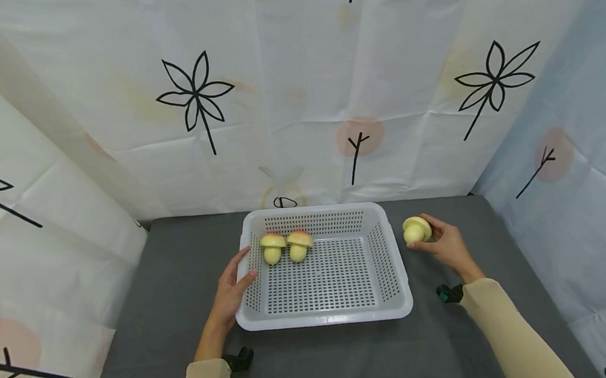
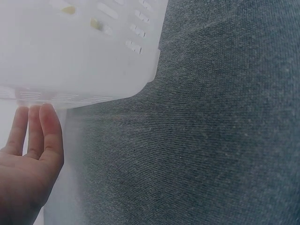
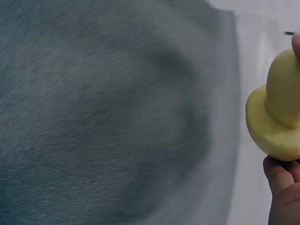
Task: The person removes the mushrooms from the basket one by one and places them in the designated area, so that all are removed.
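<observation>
A white perforated plastic basket [image 1: 326, 319] sits on the grey table. Two toy mushrooms, one on the left [image 1: 273, 249] and one beside it [image 1: 299, 247], stand inside near its left wall; both have yellow stems and reddish-yellow caps. My left hand [image 1: 231, 293] grips the basket's left side, thumb over the rim; in the left wrist view its fingers [image 2: 51, 131] meet the outer wall. To the right of the basket, my right hand [image 1: 447, 247] holds a third yellow mushroom [image 1: 416, 230] by its cap, stem facing left. The right wrist view shows that mushroom [image 3: 276, 117] between thumb and fingers.
Grey cloth covers the table [image 1: 320, 364]. A white patterned curtain [image 1: 294, 92] hangs behind it, with more curtain at the left and right sides. Dark wrist straps [image 1: 238, 359] are on both wrists.
</observation>
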Tool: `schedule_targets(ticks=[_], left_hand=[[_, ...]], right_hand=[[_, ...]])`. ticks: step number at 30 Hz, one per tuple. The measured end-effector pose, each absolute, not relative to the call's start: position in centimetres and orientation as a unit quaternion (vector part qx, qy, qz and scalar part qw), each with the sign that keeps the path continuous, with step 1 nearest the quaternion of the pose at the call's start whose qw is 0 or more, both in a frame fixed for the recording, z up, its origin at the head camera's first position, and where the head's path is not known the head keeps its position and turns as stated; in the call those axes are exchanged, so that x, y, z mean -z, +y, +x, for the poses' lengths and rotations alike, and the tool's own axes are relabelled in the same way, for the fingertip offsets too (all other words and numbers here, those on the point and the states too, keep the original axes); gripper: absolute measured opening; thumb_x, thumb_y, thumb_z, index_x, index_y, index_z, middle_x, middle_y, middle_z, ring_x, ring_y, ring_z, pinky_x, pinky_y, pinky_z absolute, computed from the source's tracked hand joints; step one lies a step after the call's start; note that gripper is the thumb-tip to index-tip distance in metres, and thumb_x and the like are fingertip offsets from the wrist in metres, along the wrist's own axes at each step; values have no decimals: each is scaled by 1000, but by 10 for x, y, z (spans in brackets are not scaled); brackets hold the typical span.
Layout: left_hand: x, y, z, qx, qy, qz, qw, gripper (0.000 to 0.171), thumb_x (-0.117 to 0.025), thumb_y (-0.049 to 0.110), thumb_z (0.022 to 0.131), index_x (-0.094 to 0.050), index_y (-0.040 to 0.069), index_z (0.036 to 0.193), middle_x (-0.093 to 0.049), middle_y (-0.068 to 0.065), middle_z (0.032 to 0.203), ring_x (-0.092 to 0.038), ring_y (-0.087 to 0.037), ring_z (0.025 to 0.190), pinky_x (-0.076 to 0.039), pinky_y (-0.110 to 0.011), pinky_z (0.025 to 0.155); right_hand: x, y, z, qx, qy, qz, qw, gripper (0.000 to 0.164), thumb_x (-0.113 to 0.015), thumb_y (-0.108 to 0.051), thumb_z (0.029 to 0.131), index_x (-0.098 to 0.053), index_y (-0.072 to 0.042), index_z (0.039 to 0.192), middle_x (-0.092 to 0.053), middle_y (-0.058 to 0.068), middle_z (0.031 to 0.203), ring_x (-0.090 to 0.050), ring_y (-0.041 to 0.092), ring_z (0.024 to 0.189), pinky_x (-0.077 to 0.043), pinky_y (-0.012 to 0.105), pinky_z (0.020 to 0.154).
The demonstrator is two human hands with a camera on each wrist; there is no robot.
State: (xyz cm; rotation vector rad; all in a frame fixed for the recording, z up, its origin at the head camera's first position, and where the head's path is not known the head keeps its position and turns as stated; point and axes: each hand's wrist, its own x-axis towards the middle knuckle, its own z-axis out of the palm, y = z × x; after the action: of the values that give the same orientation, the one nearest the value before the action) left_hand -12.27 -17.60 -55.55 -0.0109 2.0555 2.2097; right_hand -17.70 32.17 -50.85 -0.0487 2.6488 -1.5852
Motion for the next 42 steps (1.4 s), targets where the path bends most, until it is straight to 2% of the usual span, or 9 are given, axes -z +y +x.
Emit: schedule_targets(ticks=[4, 13, 26, 33, 42], left_hand=[[555, -176, -123, -728, 682, -3, 64, 61, -61, 17, 103, -35, 23, 158, -33, -12, 162, -47, -46, 130, -51, -53, 90], [556, -176, -122, -736, 673, -10, 66, 60, -60, 13, 104, -36, 23, 158, -34, -11, 161, -47, -46, 130, -52, -54, 89], [556, -175, -122, -737, 673, -14, 64, 60, -60, 13, 103, -37, 24, 157, -33, -9, 162, -47, -46, 129, -52, -54, 89], [555, -175, -122, -742, 667, -6, 61, 60, -61, 14, 103, -37, 23, 157, -34, -8, 161, -47, -47, 129, -51, -56, 89], [555, -176, -121, -739, 671, -8, 64, 60, -61, 15, 103, -36, 23, 158, -34, -9, 161, -48, -46, 128, -52, -53, 88]], right_hand=[[521, 322, -181, 483, 875, -5, 24, 92, -85, -9, 84, -28, 11, 154, -33, 34, 155, -33, 45, 144, -31, 53, 112], [539, 323, -186, 373, 928, 10, 19, 94, -87, -18, 82, -33, 9, 153, -39, 33, 151, -39, 48, 137, -35, 57, 109], [544, 325, -184, 387, 922, 6, -1, 100, -88, -13, 80, -26, 11, 154, -38, 37, 150, -40, 51, 135, -33, 60, 108], [547, 324, -182, 380, 925, 15, 7, 104, -89, -20, 79, -25, 10, 155, -36, 37, 151, -38, 52, 136, -30, 61, 110], [549, 325, -181, 401, 916, 15, -2, 99, -87, -15, 81, -26, 10, 155, -37, 36, 151, -40, 50, 135, -31, 59, 111]])
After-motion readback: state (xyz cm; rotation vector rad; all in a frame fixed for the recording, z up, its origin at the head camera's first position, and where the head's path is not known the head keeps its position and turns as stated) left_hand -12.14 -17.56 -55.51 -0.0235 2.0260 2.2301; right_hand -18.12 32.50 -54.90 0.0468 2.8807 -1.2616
